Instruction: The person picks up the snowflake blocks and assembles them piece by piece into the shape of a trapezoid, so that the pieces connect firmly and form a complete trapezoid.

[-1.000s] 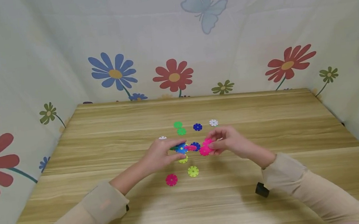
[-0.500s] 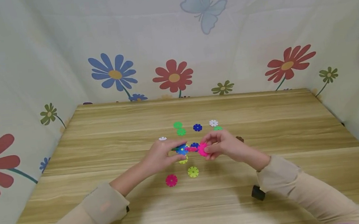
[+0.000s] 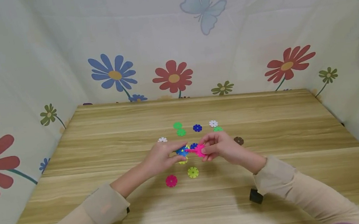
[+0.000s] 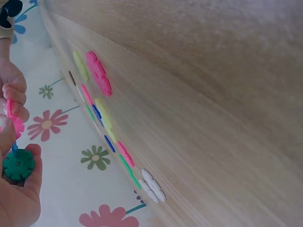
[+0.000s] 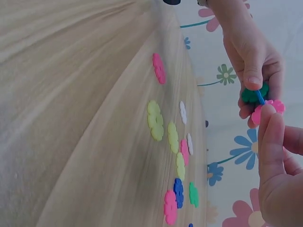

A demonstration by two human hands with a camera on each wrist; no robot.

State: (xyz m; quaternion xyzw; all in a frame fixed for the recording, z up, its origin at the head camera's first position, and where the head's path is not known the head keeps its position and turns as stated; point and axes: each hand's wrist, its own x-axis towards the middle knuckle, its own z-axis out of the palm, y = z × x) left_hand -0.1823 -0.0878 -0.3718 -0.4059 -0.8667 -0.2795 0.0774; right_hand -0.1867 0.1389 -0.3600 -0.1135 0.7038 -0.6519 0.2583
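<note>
My left hand [image 3: 161,160] pinches a small cluster of interlocking notched plastic discs between thumb and fingers. A blue disc [image 3: 182,151] faces up in the head view, and a green disc [image 4: 19,164] joined to it shows in the left wrist view. From the blue disc a pink disc [image 3: 190,150] sticks out edge-on to the right. My right hand [image 3: 224,147] pinches another pink disc [image 3: 200,150], its rim right at the end of the edge-on pink one. The fingers hide part of the cluster. Both hands are above the table.
Loose discs lie on the wooden table [image 3: 103,134]: a magenta disc [image 3: 171,181], a yellow disc [image 3: 193,172], a dark blue disc [image 3: 197,128], white discs, green discs and a brown disc [image 3: 238,140]. A flower-printed curtain [image 3: 144,28] stands behind.
My right hand has moved left with its pink disc, bringing it up to the edge-on pink one. The left hand has stayed nearly still. The brown disc has come into view.
</note>
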